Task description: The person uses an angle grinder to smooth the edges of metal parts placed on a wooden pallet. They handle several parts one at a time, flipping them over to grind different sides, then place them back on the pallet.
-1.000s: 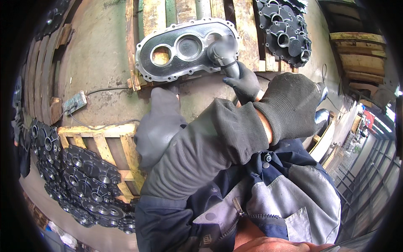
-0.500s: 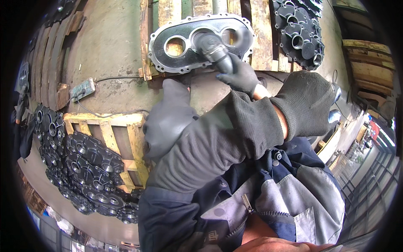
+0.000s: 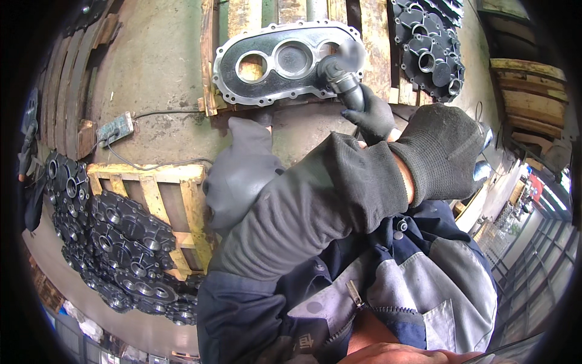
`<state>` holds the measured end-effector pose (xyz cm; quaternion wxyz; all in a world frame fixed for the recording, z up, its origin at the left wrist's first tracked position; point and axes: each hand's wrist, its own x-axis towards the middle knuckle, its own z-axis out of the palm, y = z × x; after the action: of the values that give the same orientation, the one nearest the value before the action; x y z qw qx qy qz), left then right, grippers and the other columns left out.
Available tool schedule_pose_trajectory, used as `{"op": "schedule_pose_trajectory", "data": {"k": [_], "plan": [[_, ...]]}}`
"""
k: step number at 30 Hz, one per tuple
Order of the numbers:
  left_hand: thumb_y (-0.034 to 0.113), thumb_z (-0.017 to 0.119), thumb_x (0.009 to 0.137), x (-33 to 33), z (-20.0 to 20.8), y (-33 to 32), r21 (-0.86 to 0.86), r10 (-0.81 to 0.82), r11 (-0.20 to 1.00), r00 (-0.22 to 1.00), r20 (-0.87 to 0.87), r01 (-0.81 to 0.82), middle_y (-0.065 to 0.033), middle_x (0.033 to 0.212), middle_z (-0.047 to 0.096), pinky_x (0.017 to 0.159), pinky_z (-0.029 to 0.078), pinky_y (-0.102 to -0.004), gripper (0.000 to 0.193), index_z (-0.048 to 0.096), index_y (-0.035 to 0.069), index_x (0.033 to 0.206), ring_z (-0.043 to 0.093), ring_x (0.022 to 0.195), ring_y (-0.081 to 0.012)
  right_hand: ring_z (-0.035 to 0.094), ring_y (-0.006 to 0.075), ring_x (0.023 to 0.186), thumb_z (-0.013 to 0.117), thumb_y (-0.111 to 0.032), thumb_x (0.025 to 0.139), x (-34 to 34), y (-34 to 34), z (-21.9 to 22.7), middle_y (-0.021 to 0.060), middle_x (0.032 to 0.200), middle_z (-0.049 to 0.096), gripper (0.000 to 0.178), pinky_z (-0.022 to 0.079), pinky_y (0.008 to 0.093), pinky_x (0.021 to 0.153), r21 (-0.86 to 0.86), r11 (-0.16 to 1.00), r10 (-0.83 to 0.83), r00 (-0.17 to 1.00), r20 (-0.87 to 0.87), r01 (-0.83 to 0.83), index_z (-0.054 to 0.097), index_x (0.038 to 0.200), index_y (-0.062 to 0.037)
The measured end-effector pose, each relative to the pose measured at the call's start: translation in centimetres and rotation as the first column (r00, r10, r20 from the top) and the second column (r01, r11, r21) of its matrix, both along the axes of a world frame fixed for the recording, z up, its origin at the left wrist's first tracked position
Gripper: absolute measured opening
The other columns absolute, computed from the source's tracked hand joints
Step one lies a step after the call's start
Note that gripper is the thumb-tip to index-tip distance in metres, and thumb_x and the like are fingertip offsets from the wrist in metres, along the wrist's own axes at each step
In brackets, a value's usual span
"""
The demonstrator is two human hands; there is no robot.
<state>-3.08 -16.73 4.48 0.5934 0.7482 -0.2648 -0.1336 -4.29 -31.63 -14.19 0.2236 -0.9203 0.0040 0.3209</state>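
A dark angle grinder is held at its neck by my gloved right hand, fingers wrapped round it. Its head is over the right end of a black oval cover casting with a bare metal flange, and the disc is a grey blur by the right-hand hole. My left forearm crosses in front of me. Its gloved left hand is closed, palm hidden; bits of blue and silver show past its fingers, but what it grips is unclear. The right forearm is largely hidden behind it.
The casting lies on a wooden pallet. Similar black castings are piled at the far right, others beside a yellowish pallet at near left. A socket box with cables sits on the floor. A blurred grey shape is left of my arm.
The grinder has moved right across the casting, from the middle bore to the right-hand end, with my right hand on it. The middle bore now shows uncovered. My left hand has barely moved.
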Motion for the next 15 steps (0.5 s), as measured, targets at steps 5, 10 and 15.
{"op": "schedule_pose_trajectory", "data": {"k": [5, 10, 15], "plan": [[0.045, 0.071, 0.087, -0.3, -0.3, -0.6, -0.021, 0.028, 0.999, 0.999, 0.039, -0.027, -0.0187, 0.088, 0.077, 0.075, 0.061, -0.0482, 0.041, 0.078, 0.005, 0.098, 0.078, 0.085, -0.0347, 0.077, 0.0347, 0.104, 0.09, -0.037, 0.079, -0.4, 0.8, -2.7, 0.0225, 0.114, 0.076, 0.091, 0.059, 0.0452, 0.093, 0.298, 0.95, -0.098, 0.995, -0.009, 0.096, 0.049, 0.153, -0.0061], [0.042, 0.072, 0.085, -0.1, -0.5, -0.9, -0.047, 0.079, 0.996, 0.995, 0.065, -0.076, -0.0195, 0.084, 0.076, 0.072, 0.06, -0.0489, 0.039, 0.078, 0.005, 0.096, 0.077, 0.081, -0.0356, 0.074, 0.0421, 0.107, 0.089, -0.043, 0.078, 0.0, 9.2, -1.4, 0.0272, 0.114, 0.074, 0.098, 0.057, 0.0493, 0.093, 0.14, 0.976, 0.172, 0.985, -0.011, -0.169, 0.045, 0.157, -0.0068], [0.042, 0.074, 0.088, 0.3, 0.2, 0.0, -0.061, 0.02, 0.998, 1.0, -0.006, -0.021, -0.0181, 0.084, 0.075, 0.073, 0.059, -0.0494, 0.041, 0.073, 0.004, 0.104, 0.075, 0.08, -0.0367, 0.072, 0.0488, 0.096, 0.085, -0.047, 0.079, 0.2, 13.2, -1.7, 0.0266, 0.101, 0.075, 0.078, 0.056, 0.0564, 0.086, 0.054, 0.926, 0.37, 0.927, 0.057, -0.373, 0.051, 0.138, -0.0088]]}}
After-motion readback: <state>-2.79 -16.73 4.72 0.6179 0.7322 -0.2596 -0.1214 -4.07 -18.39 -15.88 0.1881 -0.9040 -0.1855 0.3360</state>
